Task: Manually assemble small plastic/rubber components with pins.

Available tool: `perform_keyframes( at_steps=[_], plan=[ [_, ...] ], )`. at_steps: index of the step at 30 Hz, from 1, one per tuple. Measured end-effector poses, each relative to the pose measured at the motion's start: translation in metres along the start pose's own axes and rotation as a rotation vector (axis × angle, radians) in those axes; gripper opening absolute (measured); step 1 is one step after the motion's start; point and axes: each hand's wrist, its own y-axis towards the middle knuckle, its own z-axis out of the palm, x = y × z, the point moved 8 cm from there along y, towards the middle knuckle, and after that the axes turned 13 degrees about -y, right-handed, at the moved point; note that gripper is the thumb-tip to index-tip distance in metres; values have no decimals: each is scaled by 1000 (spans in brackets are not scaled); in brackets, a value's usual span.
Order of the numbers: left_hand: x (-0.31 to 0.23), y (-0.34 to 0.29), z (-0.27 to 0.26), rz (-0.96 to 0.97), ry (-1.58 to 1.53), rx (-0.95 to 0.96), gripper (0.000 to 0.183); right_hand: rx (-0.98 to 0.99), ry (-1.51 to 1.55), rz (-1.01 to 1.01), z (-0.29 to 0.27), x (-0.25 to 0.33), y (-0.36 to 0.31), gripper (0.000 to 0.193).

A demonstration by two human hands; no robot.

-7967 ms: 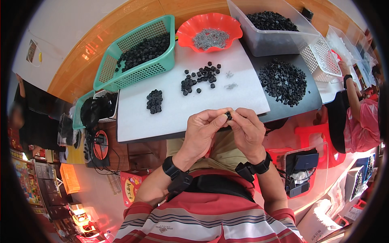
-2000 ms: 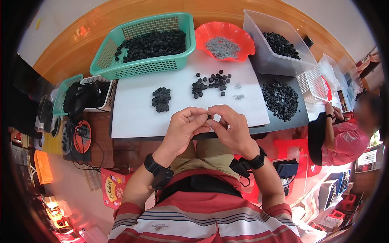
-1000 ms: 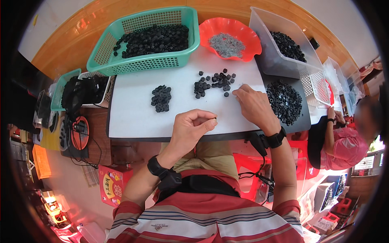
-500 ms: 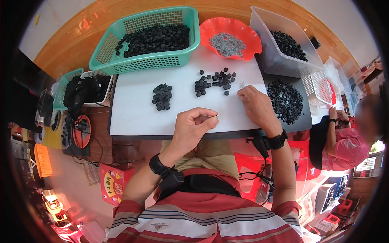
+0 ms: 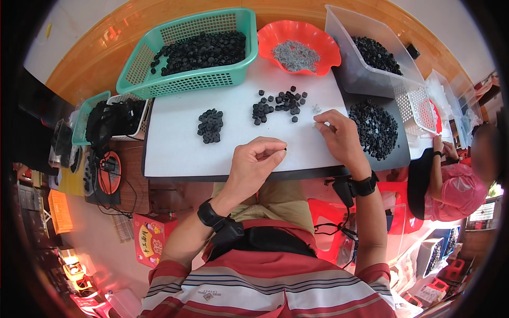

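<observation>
Left hand (image 5: pixel 255 165) pinches a small black part (image 5: pixel 285 149); right hand (image 5: pixel 343 140) curled near pale pieces (image 5: pixel 316 109), grip unclear.

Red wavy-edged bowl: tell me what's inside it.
The red bowl holds a loose heap of small, thin grey pieces. The heap covers the bottom beneath it, and whatever lies under its top layer cannot be seen.

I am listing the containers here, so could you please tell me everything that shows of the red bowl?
The red bowl is shallow and round, with a wavy rim, and looks like plastic. It stands upright on the white sheet, between the green basket and the clear bin; contact with either is unclear. Small grey pieces, perhaps metal, lie heaped inside. Neither the left hand nor the right hand touches it.
</observation>
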Motion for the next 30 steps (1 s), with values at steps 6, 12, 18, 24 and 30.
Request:
perform_keyframes(
  at_steps=[6,12,18,24,30],
  plan=[
    [-9,2,9,72,159,34,21,-29,80,23,-3,-1,-7,16],
    [-1,2,14,-18,152,-28,21,-26,152,71,-4,3,-15,14],
    [-4,4,23,42,233,-18,27,-10,396,42,2,10,-28,12],
    [-6,3,30,103,330,-8,32,150,646,15,20,24,-42,13],
    [-10,1,33,208,356,2,29,143,647,-12,23,26,-47,11]
  ],
)
